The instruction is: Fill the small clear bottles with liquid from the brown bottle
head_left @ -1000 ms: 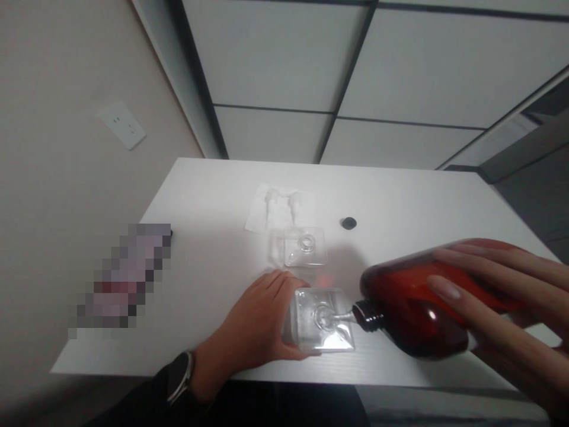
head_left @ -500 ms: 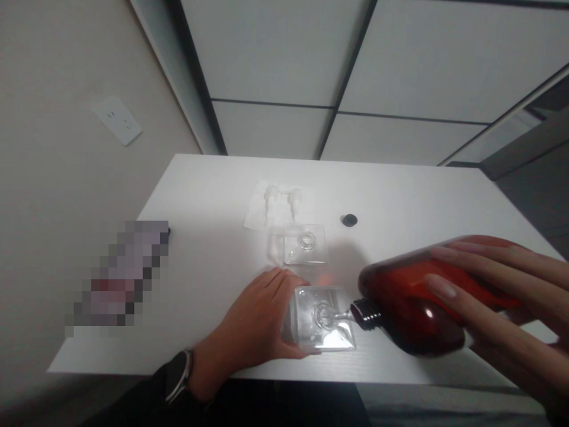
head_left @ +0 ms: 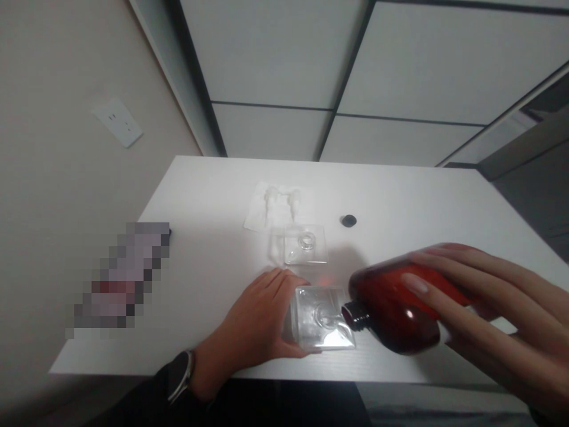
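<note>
My left hand (head_left: 262, 320) is closed around the side of a clear square container (head_left: 306, 329) with a round opening in its top, standing near the table's front edge. My right hand (head_left: 484, 302) grips a reddish-brown, see-through bottle (head_left: 395, 296) lying over on its side. The bottle's uncapped threaded neck points left, just over the container's right part. No stream of liquid shows at its mouth. Behind my left hand stands a second clear square container (head_left: 293, 252), also with a round opening. A small black cap (head_left: 349, 220) lies to its right.
Two white droplet-shaped pieces with narrow tips (head_left: 293, 201) lie on a white tissue (head_left: 254, 216) at the back of the white table (head_left: 208, 255). A pixelated flat object (head_left: 128, 267) is at the left. A wall with a socket (head_left: 119, 121) borders the left side.
Clear liquid was running from the bottle into the near container; the stream has stopped. The bottle and my right hand have shifted a little left. My left hand stays in place.
</note>
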{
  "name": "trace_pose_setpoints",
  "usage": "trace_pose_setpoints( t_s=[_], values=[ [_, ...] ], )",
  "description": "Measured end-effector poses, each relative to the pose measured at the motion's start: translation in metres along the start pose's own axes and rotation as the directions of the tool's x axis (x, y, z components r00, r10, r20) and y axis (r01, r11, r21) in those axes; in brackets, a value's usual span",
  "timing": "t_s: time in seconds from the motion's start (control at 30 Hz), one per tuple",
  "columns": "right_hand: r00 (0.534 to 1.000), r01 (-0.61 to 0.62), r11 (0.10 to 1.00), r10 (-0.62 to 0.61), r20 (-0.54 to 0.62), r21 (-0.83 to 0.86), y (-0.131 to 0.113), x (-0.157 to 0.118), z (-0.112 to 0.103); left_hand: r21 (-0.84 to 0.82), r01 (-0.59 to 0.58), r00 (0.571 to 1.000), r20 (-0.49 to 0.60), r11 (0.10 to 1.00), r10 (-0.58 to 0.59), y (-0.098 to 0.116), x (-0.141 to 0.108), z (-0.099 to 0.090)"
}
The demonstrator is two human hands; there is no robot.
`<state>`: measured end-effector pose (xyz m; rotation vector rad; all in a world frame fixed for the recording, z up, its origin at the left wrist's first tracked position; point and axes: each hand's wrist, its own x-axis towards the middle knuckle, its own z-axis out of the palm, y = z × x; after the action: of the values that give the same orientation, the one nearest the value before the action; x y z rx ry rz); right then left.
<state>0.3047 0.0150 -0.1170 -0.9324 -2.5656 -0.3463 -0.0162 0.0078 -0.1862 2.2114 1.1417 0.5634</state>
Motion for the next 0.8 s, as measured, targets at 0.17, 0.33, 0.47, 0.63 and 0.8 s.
trace_pose_setpoints(
  t_s=[0.17,0.33,0.47,0.63,0.8],
  values=[
    [0.999,-0.011,0.998,0.013,-0.033,0.062,-0.006,0.003,0.013,-0.002,0.001,1.000,0.027,1.000,-0.001,-0.001,0.002,-0.002],
    [0.958,-0.229,0.925,0.269,-0.097,0.303,-0.025,-0.013,0.040,-0.021,0.048,0.998,0.028,0.999,-0.048,-0.003,0.001,-0.003],
    [0.728,-0.497,0.663,0.670,-0.147,0.560,-0.037,-0.031,0.077,0.023,0.059,0.998,-0.013,0.998,-0.059,-0.004,-0.005,-0.002],
    [0.556,-0.501,0.400,0.828,-0.069,0.768,-0.036,-0.035,0.108,0.089,0.104,0.991,-0.088,0.991,-0.096,-0.004,-0.021,-0.002],
    [0.568,-0.454,0.373,0.821,-0.060,0.809,-0.033,-0.026,0.108,0.139,0.162,0.973,-0.187,0.977,-0.135,-0.003,-0.041,-0.007]
  ],
)
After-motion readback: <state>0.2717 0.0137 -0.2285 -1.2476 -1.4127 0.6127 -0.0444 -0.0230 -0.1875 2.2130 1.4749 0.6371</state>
